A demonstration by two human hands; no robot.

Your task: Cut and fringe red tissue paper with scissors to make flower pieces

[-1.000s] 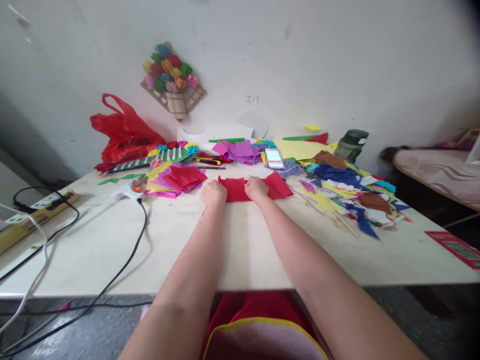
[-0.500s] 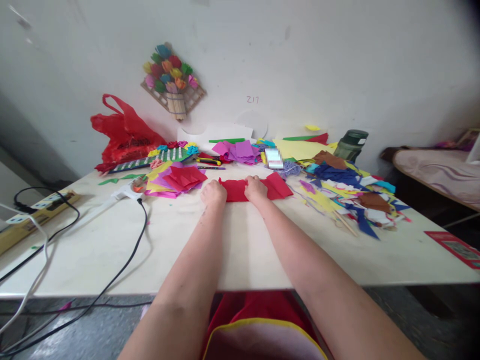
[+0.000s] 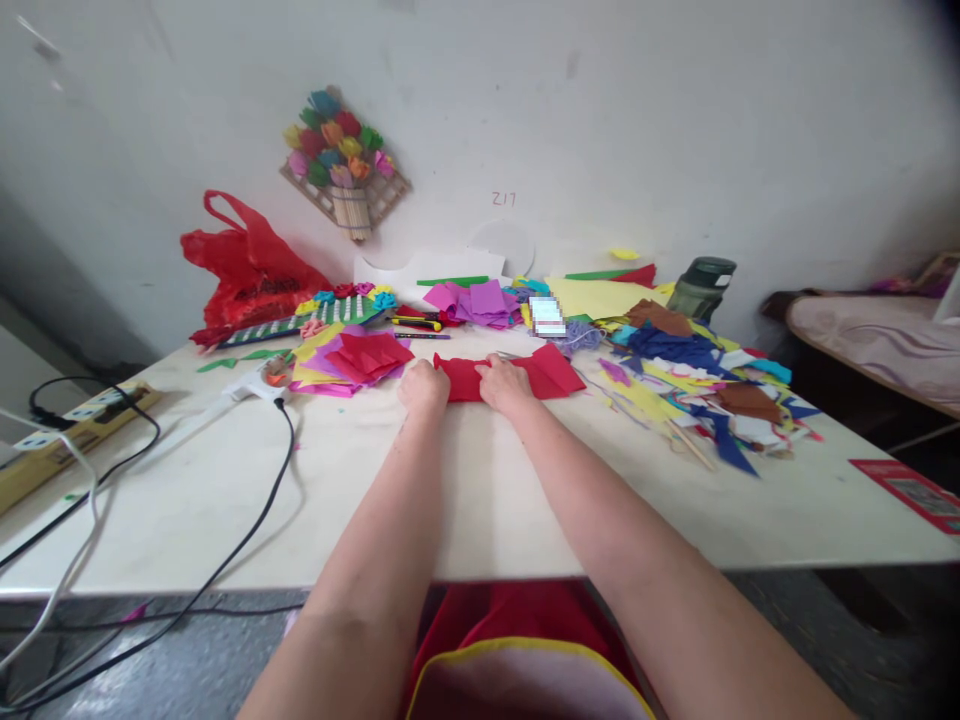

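A strip of red crepe paper (image 3: 466, 382) lies across the white table, its right end spread flat. My left hand (image 3: 424, 386) is closed on the strip's left end. Further right, my right hand (image 3: 505, 384) grips the paper's upper edge near the middle, fingers bent. Between the hands the top edge looks a little crumpled. Part of a thin grey metal object (image 3: 510, 355) shows behind my right hand; I cannot make out its kind. A stack of red, purple and yellow paper pieces (image 3: 352, 358) lies left of my left hand.
Behind are a cutter knife (image 3: 417, 323), purple paper (image 3: 472, 303) and a phone (image 3: 547, 315). Paper scraps (image 3: 697, 390) and a green bottle (image 3: 702, 288) lie to the right. A glue gun (image 3: 259, 381) with a black cable, a power strip (image 3: 75, 435) and a red bag (image 3: 244, 265) are left.
Both hands have shifted very slightly left along the red paper, still gripping it. The grey metal object now shows behind my right hand.
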